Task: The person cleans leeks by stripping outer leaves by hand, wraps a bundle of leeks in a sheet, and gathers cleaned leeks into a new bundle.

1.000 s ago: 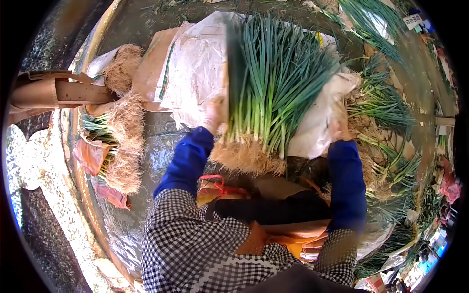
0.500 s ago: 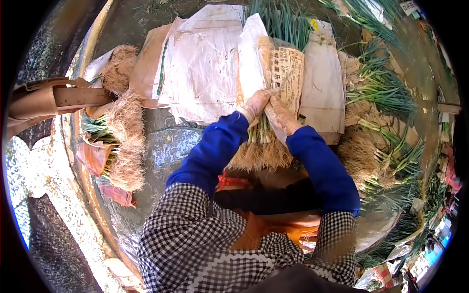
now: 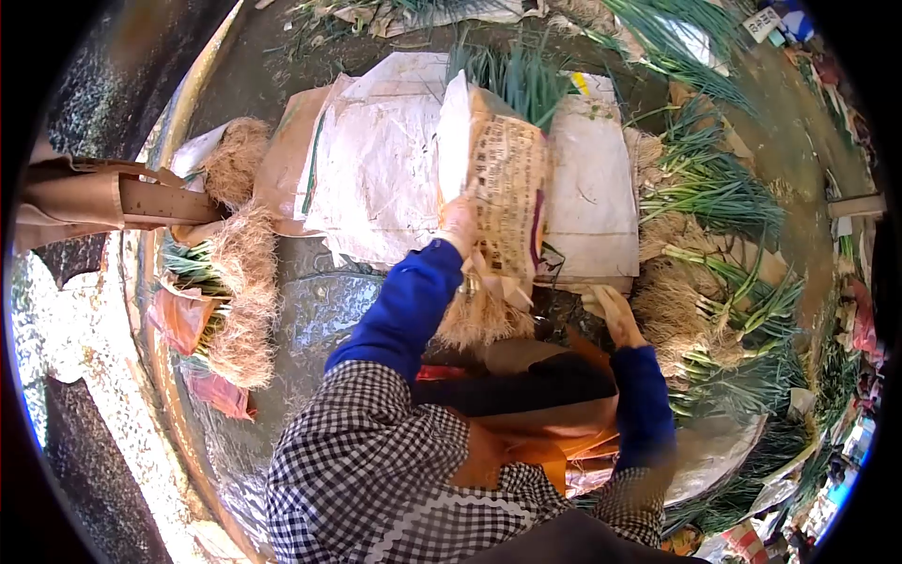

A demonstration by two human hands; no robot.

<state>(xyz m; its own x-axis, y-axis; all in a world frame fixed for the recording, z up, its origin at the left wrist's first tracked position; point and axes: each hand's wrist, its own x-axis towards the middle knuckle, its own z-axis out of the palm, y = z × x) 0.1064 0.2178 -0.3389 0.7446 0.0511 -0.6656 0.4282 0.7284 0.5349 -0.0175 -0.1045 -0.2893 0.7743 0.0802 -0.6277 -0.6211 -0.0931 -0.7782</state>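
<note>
A bundle of green onions is wrapped in a printed sack sheet. Its green tops stick out at the far end and its tan roots at the near end. My left hand presses on the left edge of the wrap, fingers closed on it. Away from the bundle, to its right, my right hand hangs beside the near edge of a white sack, fingers apart. More white sacks lie flat to the left of the bundle.
Wrapped onion bundles lie at the left, roots facing inward. Loose green onions with roots are heaped along the right. A brown covered beam juts in from the left. Wet floor shows between them.
The onions, bare a second ago, are now covered by the printed sheet. Both hands met on the wrap half a second ago; my right hand has since let go and moved right and nearer.
</note>
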